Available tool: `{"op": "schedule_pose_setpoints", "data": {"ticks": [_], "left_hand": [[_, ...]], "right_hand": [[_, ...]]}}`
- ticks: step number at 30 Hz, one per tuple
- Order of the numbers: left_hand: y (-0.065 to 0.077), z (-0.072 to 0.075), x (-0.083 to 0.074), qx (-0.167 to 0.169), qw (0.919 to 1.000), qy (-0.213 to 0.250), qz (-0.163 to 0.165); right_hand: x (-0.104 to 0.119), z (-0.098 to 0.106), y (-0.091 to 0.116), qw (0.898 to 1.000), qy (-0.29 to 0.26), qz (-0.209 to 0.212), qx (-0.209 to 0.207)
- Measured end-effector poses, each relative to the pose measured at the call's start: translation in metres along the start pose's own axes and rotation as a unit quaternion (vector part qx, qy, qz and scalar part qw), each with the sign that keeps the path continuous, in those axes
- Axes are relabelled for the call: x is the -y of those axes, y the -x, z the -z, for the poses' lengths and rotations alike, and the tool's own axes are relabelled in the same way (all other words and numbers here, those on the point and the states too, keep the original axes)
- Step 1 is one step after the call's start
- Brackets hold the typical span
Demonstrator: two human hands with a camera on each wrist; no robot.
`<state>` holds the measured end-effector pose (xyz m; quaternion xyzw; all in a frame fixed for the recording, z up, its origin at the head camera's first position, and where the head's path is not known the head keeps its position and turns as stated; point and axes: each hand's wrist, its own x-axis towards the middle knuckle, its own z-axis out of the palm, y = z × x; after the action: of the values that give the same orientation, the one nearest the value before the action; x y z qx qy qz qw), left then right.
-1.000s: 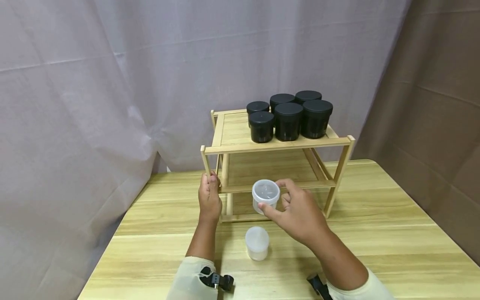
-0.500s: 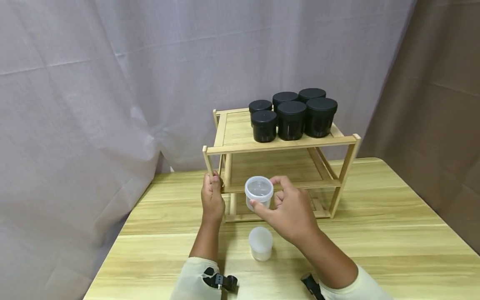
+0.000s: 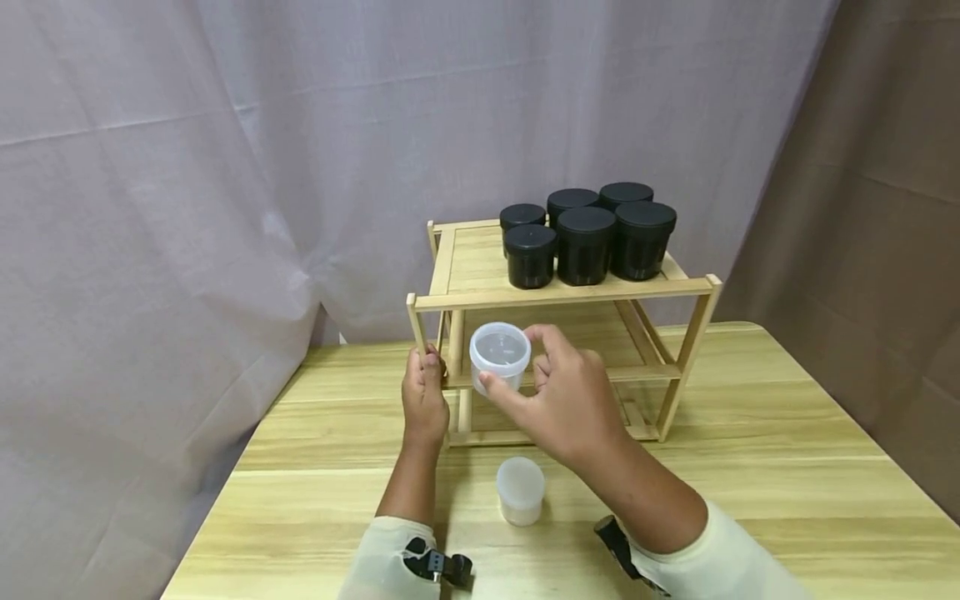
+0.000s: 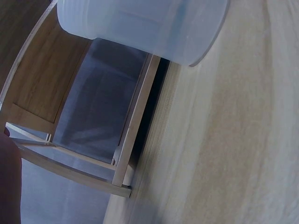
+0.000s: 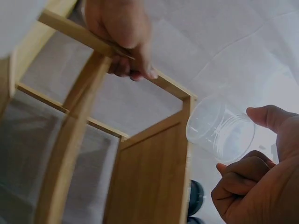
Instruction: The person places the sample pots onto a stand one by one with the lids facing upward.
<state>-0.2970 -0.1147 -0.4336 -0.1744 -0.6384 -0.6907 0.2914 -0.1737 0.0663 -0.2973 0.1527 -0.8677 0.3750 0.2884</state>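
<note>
My left hand (image 3: 425, 396) grips the front left post of a light wooden rack (image 3: 562, 292), close to its middle tier. Between thumb and index finger, my right hand (image 3: 573, 396) pinches a small clear plastic jar (image 3: 501, 350) by its rim, held up in front of the rack's middle tier. The right wrist view shows the same jar (image 5: 219, 130) beside the rack. A second translucent jar (image 3: 521, 492), with a frosted top, stands upright on the table between my forearms. It looms large in the left wrist view.
Several black lidded jars (image 3: 585, 246) stand grouped on the right part of the rack's top tier. The rack stands on a wood-grain table (image 3: 780, 467). Grey cloth (image 3: 262, 167) hangs behind, and a brown curtain (image 3: 885, 250) at right.
My right hand has carried the clear jar up and to the left, from low before the rack toward its top tier. The left hand keeps its grip on the post.
</note>
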Motion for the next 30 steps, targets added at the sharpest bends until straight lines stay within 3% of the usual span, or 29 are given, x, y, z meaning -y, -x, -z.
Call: {"op": "schedule_pose_setpoints", "data": {"ticks": [9, 15, 22, 30], "left_hand": [[0.002, 0.003, -0.002, 0.003, 1.0000, -0.009, 0.004], [0.003, 0.000, -0.001, 0.002, 1.0000, -0.006, 0.007], [0.000, -0.002, 0.001, 0.010, 0.9999, 0.002, 0.005], [0.000, 0.000, -0.001, 0.009, 0.9999, 0.002, 0.011]], "right_hand": [[0.023, 0.012, -0.024, 0.999, 0.036, 0.023, -0.014], [0.030, 0.016, -0.037, 0.998, 0.063, 0.021, 0.006], [0.034, 0.024, -0.057, 0.992, 0.116, 0.049, 0.008], [0.043, 0.028, -0.083, 0.983, 0.175, 0.019, 0.058]]}}
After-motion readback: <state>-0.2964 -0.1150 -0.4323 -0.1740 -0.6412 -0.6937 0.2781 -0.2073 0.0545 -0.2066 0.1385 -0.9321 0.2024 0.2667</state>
